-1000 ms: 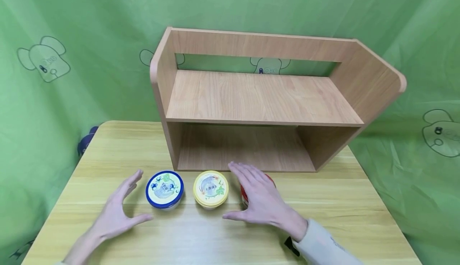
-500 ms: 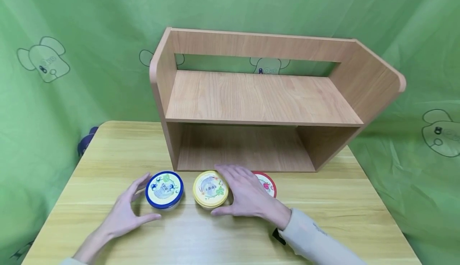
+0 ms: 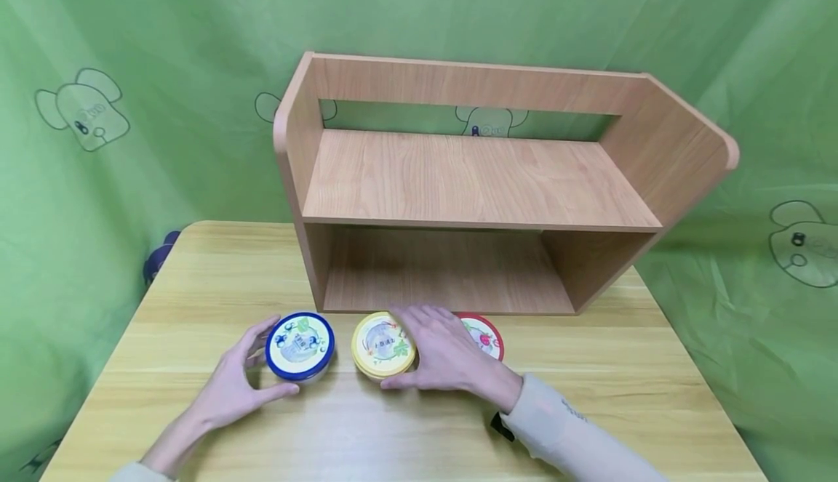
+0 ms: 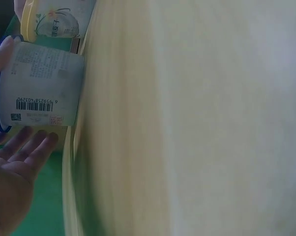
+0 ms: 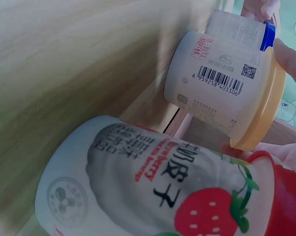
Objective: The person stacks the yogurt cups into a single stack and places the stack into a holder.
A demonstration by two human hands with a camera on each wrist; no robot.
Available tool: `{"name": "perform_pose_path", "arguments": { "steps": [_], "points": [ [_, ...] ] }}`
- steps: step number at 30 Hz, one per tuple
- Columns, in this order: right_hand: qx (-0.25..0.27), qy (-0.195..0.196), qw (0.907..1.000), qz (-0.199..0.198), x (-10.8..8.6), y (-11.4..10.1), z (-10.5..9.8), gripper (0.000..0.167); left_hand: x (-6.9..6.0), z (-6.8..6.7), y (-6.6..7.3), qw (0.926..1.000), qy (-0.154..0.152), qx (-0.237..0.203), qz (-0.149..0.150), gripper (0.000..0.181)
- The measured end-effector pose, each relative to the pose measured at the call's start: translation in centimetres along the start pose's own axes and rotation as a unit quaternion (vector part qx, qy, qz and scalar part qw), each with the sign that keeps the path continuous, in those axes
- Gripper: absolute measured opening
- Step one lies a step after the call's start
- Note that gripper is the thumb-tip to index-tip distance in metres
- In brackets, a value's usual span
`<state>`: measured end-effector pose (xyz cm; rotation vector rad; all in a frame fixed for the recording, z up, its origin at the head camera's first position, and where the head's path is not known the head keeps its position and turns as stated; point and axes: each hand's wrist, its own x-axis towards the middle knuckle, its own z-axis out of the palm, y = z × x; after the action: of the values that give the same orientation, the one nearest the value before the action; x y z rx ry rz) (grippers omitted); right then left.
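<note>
Three lidded tubs stand in a row on the table. Beside the blue-lidded tub is my left hand, thumb and fingers spread around its left side. The left wrist view shows the thumb near the lid of the blue-lidded tub, with the fingers extended apart from its wall. My right hand holds the yellow-lidded tub by its right side; thumb and fingers meet the lid rim in the right wrist view. Partly behind this hand is the red-lidded tub, printed with a strawberry.
A two-level wooden shelf stands just behind the tubs on the wooden table. Green curtains hang behind and at both sides. A dark purple object shows beyond the table's left edge.
My right hand has moved left from over the red-lidded tub and taken hold of the yellow-lidded one. My left hand has come closer to the blue-lidded tub.
</note>
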<state>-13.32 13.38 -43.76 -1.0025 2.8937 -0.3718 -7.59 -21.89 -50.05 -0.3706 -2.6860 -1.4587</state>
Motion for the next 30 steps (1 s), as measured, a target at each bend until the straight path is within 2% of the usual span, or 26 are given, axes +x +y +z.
{"name": "perform_pose_path", "arguments": {
  "steps": [8,22,27,30],
  "points": [
    [0.019,-0.007,0.9997,0.010,0.23,0.07,0.03,0.111,0.10,0.23,-0.24,0.9996,-0.002,-0.027,-0.006,0.096],
    [0.037,-0.011,0.9989,0.026,0.36,0.15,0.20,0.112,0.12,0.30,-0.29,0.9989,-0.004,-0.045,-0.011,0.094],
    [0.064,-0.002,0.9972,0.039,0.34,0.11,0.31,0.113,0.14,0.33,-0.41,0.9987,0.000,-0.051,-0.010,0.093],
    [0.084,0.016,0.9957,0.036,0.29,0.10,0.30,0.111,0.15,0.33,-0.43,0.9986,0.001,-0.052,-0.009,0.093]
  ]
}}
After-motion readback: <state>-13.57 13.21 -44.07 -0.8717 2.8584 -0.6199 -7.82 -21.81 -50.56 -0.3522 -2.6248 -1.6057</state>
